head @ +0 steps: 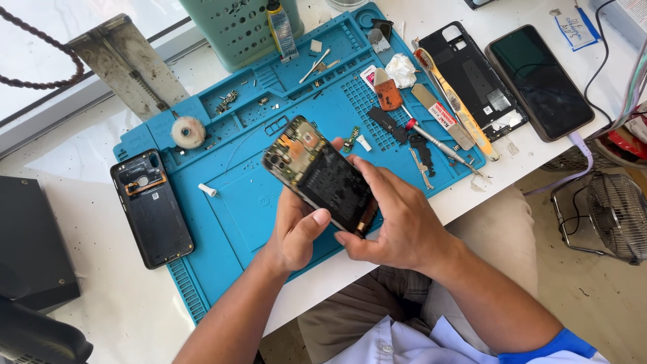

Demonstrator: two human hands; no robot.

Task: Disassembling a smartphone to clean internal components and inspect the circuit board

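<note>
An opened smartphone (317, 172) with its back removed, circuit board and black battery exposed, is held tilted above the blue repair mat (236, 202). My left hand (296, 232) grips its lower edge from below, thumb across the side. My right hand (397, 216) wraps the phone's lower right end, fingers behind it and thumb at the bottom corner.
A black phone back cover (151, 205) lies at the mat's left edge. A screwdriver (431, 138), tweezers (421, 168), orange pry tool (388, 94), toothbrush (455, 101) and small parts lie on the mat's right. Another phone frame (472, 74) and a dark phone (539, 81) lie beyond. A fan (617, 216) stands on the floor.
</note>
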